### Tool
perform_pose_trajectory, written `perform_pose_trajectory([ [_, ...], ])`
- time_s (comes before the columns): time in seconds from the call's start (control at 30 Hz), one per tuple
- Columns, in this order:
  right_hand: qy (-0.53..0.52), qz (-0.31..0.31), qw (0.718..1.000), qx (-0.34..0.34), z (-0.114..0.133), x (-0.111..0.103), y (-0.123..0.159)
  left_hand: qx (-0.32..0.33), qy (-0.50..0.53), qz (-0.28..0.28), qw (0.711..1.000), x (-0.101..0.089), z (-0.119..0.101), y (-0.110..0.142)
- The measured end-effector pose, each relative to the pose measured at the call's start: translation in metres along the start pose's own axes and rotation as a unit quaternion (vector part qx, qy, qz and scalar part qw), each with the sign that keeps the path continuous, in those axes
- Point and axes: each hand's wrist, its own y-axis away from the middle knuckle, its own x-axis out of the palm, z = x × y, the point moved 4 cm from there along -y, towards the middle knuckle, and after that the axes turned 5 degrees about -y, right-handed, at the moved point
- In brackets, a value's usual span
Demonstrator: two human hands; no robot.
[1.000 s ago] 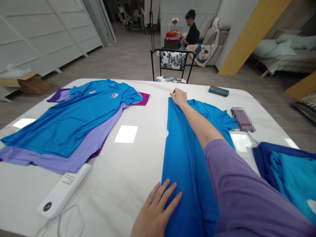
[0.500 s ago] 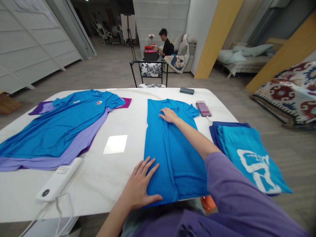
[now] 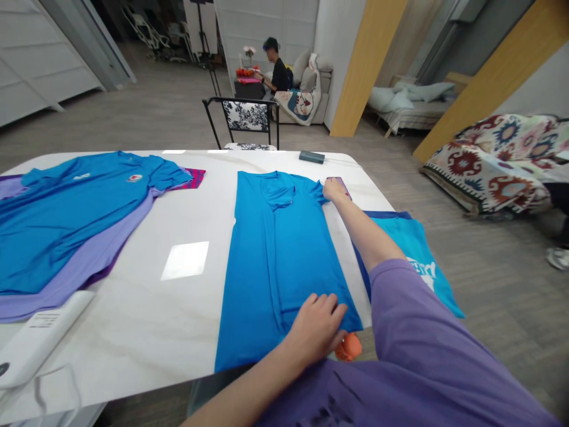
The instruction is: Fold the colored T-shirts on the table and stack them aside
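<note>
A blue t-shirt [image 3: 275, 249] lies lengthwise on the white table [image 3: 146, 308], its left side folded in. My left hand [image 3: 316, 326] rests on its near right hem corner with fingers curled over the cloth. My right hand [image 3: 333, 188] reaches to the far right sleeve and is closed on the sleeve's edge. My purple sleeve [image 3: 427, 350] fills the lower right.
A stack of blue and purple shirts [image 3: 75, 219] lies spread at the left. A white power strip [image 3: 35, 338] sits at the near left edge. Folded teal and navy shirts [image 3: 413, 249] lie right. A dark case [image 3: 312, 156] and a chair [image 3: 246, 121] are at the far edge; a person sits beyond.
My left hand moved from the shirt's near left part to its near right hem corner. My right hand slid from the shirt's chest out to the right sleeve. The camera swung right.
</note>
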Motion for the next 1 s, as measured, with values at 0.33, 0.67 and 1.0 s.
perform_pose_trajectory([
  [0.33,0.067,-0.016,0.997,-0.022,0.003,0.007,-0.013,0.05,-0.025,-0.015,0.998,0.06,-0.039,-0.037],
  [0.67,-0.129,-0.001,0.992,0.011,0.006,-0.031,-0.026,-0.053,0.119,0.004,0.991,-0.009,-0.016,-0.009],
  [1.0,-0.11,-0.029,0.987,-0.117,0.142,-0.052,-0.065,-0.175,0.275,-0.112,0.939,-0.096,0.04,0.09],
])
